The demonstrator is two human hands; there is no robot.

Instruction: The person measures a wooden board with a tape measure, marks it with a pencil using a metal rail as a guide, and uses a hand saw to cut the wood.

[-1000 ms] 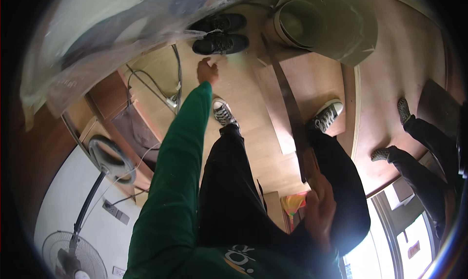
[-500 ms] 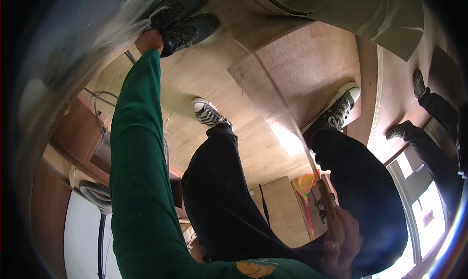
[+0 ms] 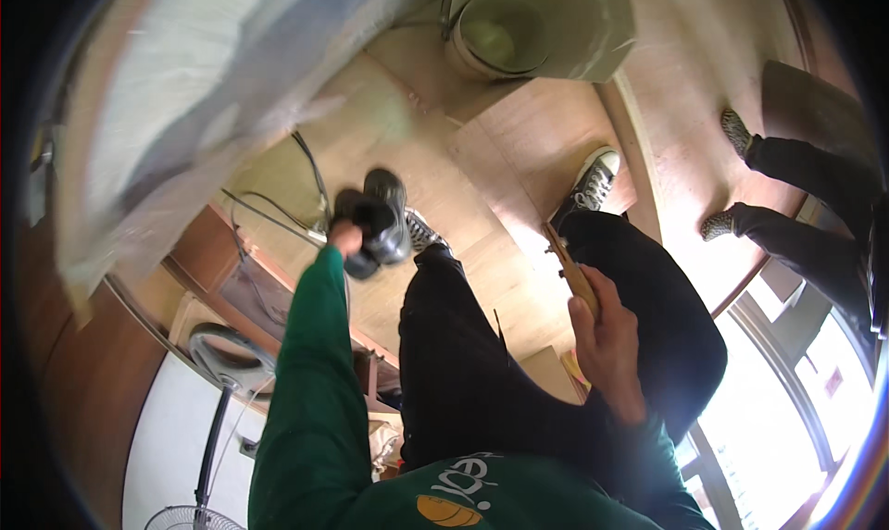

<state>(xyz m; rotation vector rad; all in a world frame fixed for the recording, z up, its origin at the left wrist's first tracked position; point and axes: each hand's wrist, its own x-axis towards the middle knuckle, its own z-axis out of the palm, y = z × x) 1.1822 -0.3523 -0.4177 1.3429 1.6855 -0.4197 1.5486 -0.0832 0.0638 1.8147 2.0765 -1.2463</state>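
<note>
My left hand (image 3: 347, 238), blurred by motion, is closed on a pair of dark shoes (image 3: 391, 217). They hang in front of my left foot and partly cover my sneaker (image 3: 421, 231). Wrapped in my right hand (image 3: 607, 340) is a wooden-handled tool (image 3: 581, 283) with small dark metal fittings, held beside my right knee. The far end of this tool is hard to make out against the boards. My other sneaker (image 3: 594, 180) rests on the wooden floor beyond it.
Translucent plastic sheeting (image 3: 185, 113) hangs at the upper left. A bucket (image 3: 468, 53) stands at the far side. Cables (image 3: 264, 211) run across the left, near a fan (image 3: 218, 354). Another person's legs (image 3: 787, 160) are at the right, by bright windows (image 3: 769, 419).
My left hand has drawn the shoes from the far left back toward me. My right hand has moved farther forward with the wooden-handled tool. The view has shifted.
</note>
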